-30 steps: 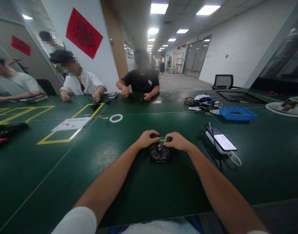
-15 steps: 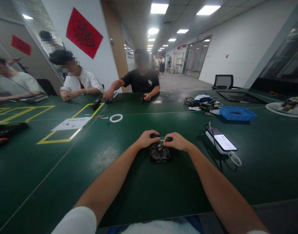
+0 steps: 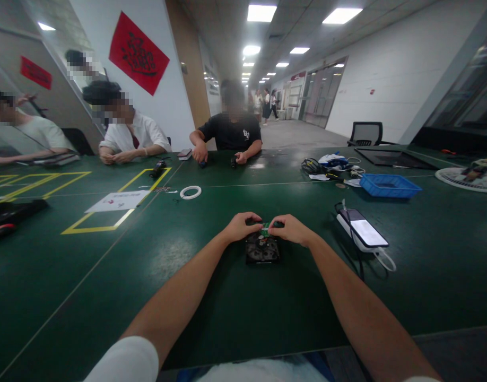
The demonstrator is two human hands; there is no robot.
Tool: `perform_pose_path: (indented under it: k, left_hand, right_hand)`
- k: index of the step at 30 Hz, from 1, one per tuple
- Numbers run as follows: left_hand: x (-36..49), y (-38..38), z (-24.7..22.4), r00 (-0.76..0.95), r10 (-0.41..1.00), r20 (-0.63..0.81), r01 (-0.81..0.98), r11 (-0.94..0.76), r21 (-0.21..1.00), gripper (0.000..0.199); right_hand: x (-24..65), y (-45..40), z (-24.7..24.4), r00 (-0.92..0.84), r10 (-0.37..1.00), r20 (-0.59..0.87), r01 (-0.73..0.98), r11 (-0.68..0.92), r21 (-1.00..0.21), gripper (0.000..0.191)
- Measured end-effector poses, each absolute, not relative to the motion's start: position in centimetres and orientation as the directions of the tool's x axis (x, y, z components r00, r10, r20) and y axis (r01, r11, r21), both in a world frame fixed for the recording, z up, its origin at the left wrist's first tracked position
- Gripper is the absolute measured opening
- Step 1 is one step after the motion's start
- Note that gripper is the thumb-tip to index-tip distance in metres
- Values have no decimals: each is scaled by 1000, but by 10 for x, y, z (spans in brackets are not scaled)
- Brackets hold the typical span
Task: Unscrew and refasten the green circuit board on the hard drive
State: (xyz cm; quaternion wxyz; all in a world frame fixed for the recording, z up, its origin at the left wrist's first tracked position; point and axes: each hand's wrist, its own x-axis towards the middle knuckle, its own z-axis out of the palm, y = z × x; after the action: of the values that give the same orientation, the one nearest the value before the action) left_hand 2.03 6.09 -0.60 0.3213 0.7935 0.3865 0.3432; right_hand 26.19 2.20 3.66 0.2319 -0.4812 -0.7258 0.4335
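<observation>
A small green circuit board (image 3: 265, 229) is pinched between my two hands at the far edge of a flat black device (image 3: 262, 250). My left hand (image 3: 243, 227) grips the board's left side between thumb and fingers. From the right, my right hand (image 3: 289, 229) holds its other side, thumb and forefinger closed. The black device lies flat on the green table, its dark surface showing round shapes and small light parts near the board. My fingers cover the board's ends, and what joins it to the device is too small to make out.
To the right, a phone (image 3: 365, 231) rests on a white block with cables. Beyond are a blue tray (image 3: 390, 187) and a pile of cables (image 3: 313, 165). A white ring (image 3: 190, 192) and a paper sheet (image 3: 118, 201) lie left. Several people sit across the green table (image 3: 211, 323).
My hands and the board stay nearly in place. Across the table, the person in black has drawn an outstretched arm back towards their body.
</observation>
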Motion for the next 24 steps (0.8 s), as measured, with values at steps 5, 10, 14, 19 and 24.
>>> perform_pose_path:
  k: [5, 10, 14, 19, 24]
  left_hand:
    - [20, 60, -4, 469, 841, 269, 409, -477, 778, 36]
    - [20, 58, 1, 523, 801, 291, 407, -535, 741, 32]
    - [19, 58, 2, 538, 784, 309, 430, -571, 700, 30]
    - [19, 58, 0, 531, 779, 333, 440, -589, 678, 30]
    - [17, 60, -2, 520, 787, 333, 457, -586, 669, 29]
  right_hand:
    - [265, 25, 32, -372, 912, -171, 355, -31, -934, 38]
    - [279, 23, 34, -576, 745, -335, 400, -101, -911, 48]
    - [284, 19, 42, -685, 608, -400, 456, -70, -887, 54]
    - [285, 17, 46, -728, 560, -396, 452, -43, -891, 55]
    - [288, 21, 37, -704, 649, -288, 252, -150, -956, 41]
